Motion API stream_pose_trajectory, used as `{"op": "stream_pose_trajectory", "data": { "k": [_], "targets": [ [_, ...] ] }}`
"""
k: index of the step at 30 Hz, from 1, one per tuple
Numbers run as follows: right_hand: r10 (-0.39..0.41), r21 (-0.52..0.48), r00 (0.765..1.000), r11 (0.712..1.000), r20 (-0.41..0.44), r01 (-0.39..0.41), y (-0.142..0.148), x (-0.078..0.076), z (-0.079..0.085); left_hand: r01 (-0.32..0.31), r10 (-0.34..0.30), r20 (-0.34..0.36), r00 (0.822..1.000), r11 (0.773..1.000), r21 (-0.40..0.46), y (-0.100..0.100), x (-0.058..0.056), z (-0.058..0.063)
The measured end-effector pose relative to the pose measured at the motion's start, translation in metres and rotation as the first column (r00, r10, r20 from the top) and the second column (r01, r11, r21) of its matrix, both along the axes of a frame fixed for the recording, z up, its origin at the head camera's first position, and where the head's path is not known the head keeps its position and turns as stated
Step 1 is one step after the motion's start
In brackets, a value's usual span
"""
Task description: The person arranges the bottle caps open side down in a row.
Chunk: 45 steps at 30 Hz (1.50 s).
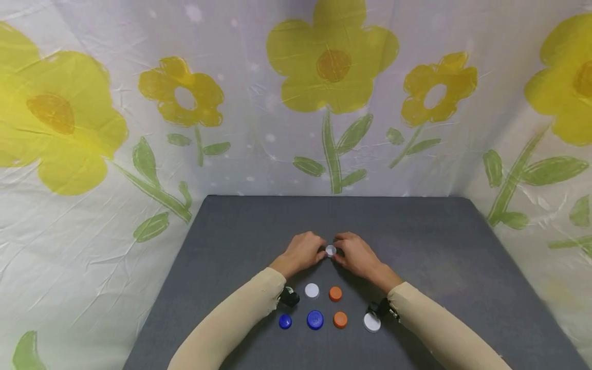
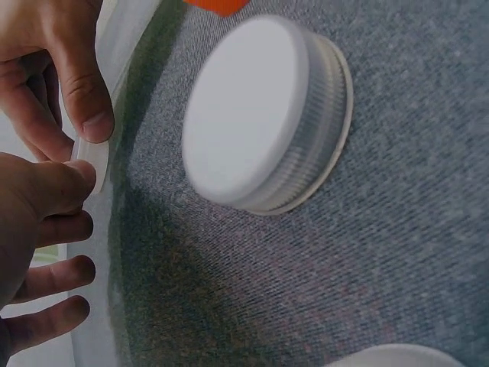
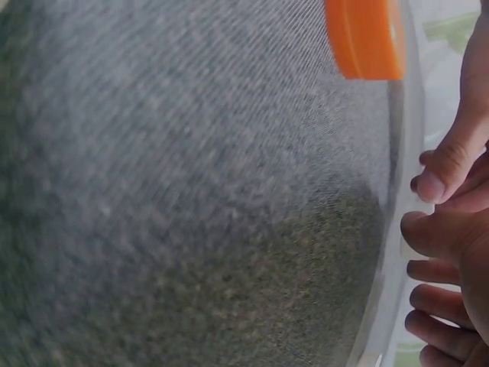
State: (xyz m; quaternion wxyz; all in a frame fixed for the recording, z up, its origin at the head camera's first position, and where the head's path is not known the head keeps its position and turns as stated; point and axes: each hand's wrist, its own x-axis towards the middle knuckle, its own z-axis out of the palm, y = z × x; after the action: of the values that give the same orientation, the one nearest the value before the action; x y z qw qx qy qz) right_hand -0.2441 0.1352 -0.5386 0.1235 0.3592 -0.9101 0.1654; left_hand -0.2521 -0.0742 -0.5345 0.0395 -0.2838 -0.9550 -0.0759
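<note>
Between my two hands in the head view is a small round whitish cap (image 1: 330, 251), pale in the middle with a lighter rim. My left hand (image 1: 302, 252) pinches its left side with thumb and fingers. From the other side my right hand (image 1: 356, 254) grips it too, thumb near the front edge. The left wrist view shows both thumbs on the white cap (image 2: 96, 162), its face partly covered. In the right wrist view the right thumb (image 3: 428, 231) sits just below the left thumb, and the cap is mostly hidden there.
Nearer the body on the dark grey table (image 1: 250, 221) lie a white cap (image 1: 312, 291), two orange caps (image 1: 335, 294), a large blue cap (image 1: 315, 319) and a smaller blue cap (image 1: 285, 321). Another white cap (image 1: 372, 324) lies by the right wrist. A flowered curtain (image 1: 259, 154) surrounds the table.
</note>
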Motion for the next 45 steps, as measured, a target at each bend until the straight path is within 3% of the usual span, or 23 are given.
{"op": "stream_pose_trajectory", "data": {
  "k": [10, 21, 30, 38, 45],
  "targets": [
    [0.012, -0.039, 1.0, 0.999, 0.0, -0.012, 0.001, 0.012, 0.014, 0.023, -0.021, -0.041, 0.999, 0.999, 0.037, -0.005, 0.012, 0.01],
    [0.008, -0.067, 1.0, 0.998, -0.004, -0.009, 0.004, 0.032, 0.031, 0.092, -0.089, -0.12, 0.989, 0.996, 0.021, -0.011, 0.032, 0.028],
    [0.029, -0.117, 1.0, 0.993, 0.007, -0.028, 0.009, 0.053, 0.047, 0.174, -0.167, -0.182, 0.969, 0.984, 0.023, -0.017, 0.057, 0.048],
    [0.019, -0.181, 1.0, 0.983, 0.004, -0.018, 0.012, 0.068, 0.057, 0.178, -0.169, -0.248, 0.954, 0.984, 0.014, -0.019, 0.079, 0.06],
    [0.018, -0.249, 0.997, 0.969, 0.079, 0.002, 0.016, 0.073, 0.058, 0.239, -0.207, -0.369, 0.906, 0.97, 0.043, -0.019, 0.088, 0.059]
  ]
}}
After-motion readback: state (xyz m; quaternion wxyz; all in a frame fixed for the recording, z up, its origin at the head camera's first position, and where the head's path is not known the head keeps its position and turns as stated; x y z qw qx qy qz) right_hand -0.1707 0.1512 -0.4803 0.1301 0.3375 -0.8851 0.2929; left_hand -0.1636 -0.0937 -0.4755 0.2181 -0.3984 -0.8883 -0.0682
